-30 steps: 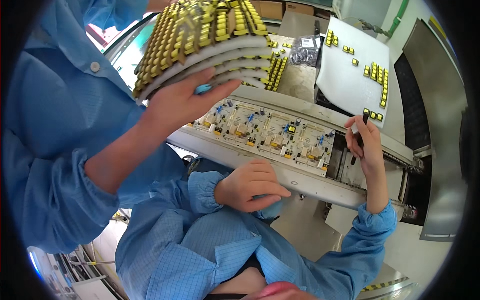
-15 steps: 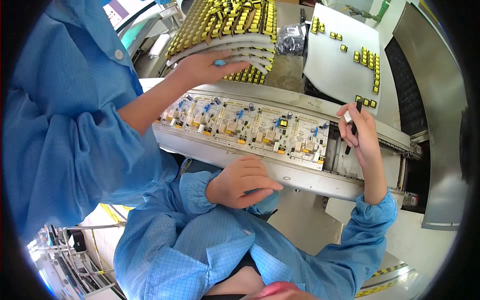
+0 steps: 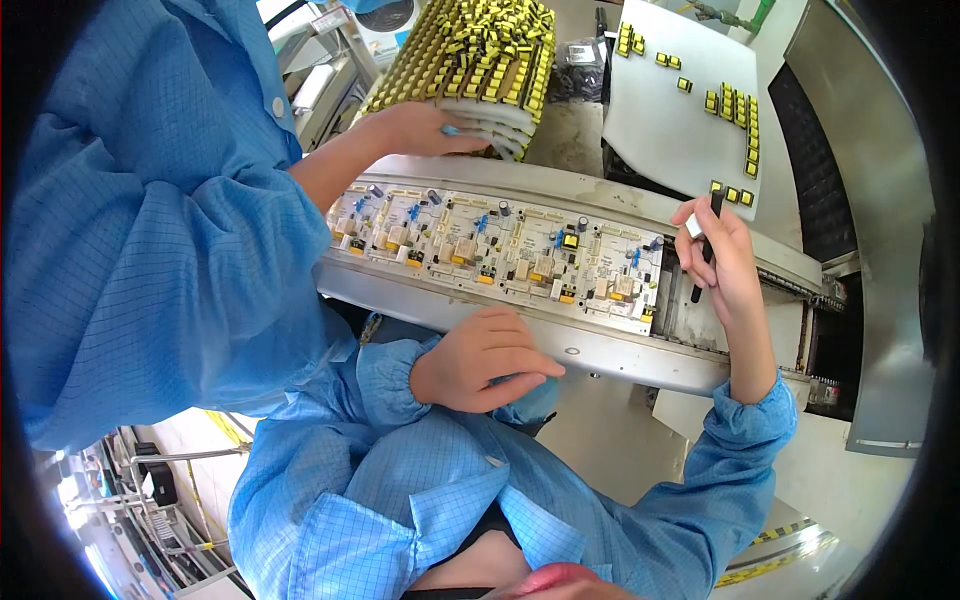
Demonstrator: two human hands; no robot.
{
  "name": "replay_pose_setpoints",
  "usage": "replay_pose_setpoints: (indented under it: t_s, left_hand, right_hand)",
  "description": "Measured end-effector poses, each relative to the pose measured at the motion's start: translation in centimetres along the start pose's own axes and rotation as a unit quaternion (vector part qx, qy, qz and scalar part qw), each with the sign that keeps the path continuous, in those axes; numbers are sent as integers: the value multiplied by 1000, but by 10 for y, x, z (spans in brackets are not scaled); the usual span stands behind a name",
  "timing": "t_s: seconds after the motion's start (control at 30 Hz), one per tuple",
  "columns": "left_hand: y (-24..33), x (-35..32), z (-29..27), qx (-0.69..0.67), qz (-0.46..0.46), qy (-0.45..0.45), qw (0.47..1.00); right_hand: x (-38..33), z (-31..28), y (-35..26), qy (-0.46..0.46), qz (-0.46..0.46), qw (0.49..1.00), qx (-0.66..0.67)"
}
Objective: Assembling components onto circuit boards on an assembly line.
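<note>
My right hand (image 3: pixel 722 258) is closed around a slim black pen-like stick (image 3: pixel 708 250), held upright past the right end of the circuit boards. A small white block (image 3: pixel 694 226) shows at the fingers of that hand; whether it belongs to the stick I cannot tell. My left hand (image 3: pixel 490 362) hovers or rests by the near rail with fingers loosely stretched, holding nothing. Ahead of it, a row of joined circuit boards (image 3: pixel 510 255) lies on the conveyor, carrying blue, white and orange parts. One board has a yellow-and-black transformer (image 3: pixel 570 241) on it.
At left a co-worker's hand (image 3: pixel 415 130) grips stacked white foam sheets (image 3: pixel 490 118) bearing many yellow-and-black transformers (image 3: pixel 490 50). More transformers stand on a white board (image 3: pixel 660 130) at back right. A bag of dark parts (image 3: pixel 580 75) lies between. A metal conveyor rail (image 3: pixel 600 350) runs in front.
The row of circuit boards has shifted slightly right. The co-worker's hand and arm have moved a little right, and the foam stack has shifted. Both my hands have stayed nearly still.
</note>
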State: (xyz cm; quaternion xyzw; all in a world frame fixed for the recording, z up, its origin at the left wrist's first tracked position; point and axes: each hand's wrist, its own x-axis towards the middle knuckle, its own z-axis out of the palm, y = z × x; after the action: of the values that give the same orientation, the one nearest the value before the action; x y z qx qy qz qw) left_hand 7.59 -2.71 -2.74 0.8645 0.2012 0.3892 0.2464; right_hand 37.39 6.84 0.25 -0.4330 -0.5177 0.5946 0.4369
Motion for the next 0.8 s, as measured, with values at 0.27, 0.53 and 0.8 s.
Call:
replay_pose_setpoints:
  t_s: [0.27,0.53,0.8]
  left_hand:
    - [-1,-2,-5,12,-7,-9,1000]
    - [-3,-6,-6,12,-9,-25,1000]
    - [-4,-6,-12,16,-14,-49,999]
  right_hand:
    - [0,5,-1,19,2,1000,-6]
    - [0,9,-2,14,7,1000,-25]
    - [2,14,-2,3,13,999,-37]
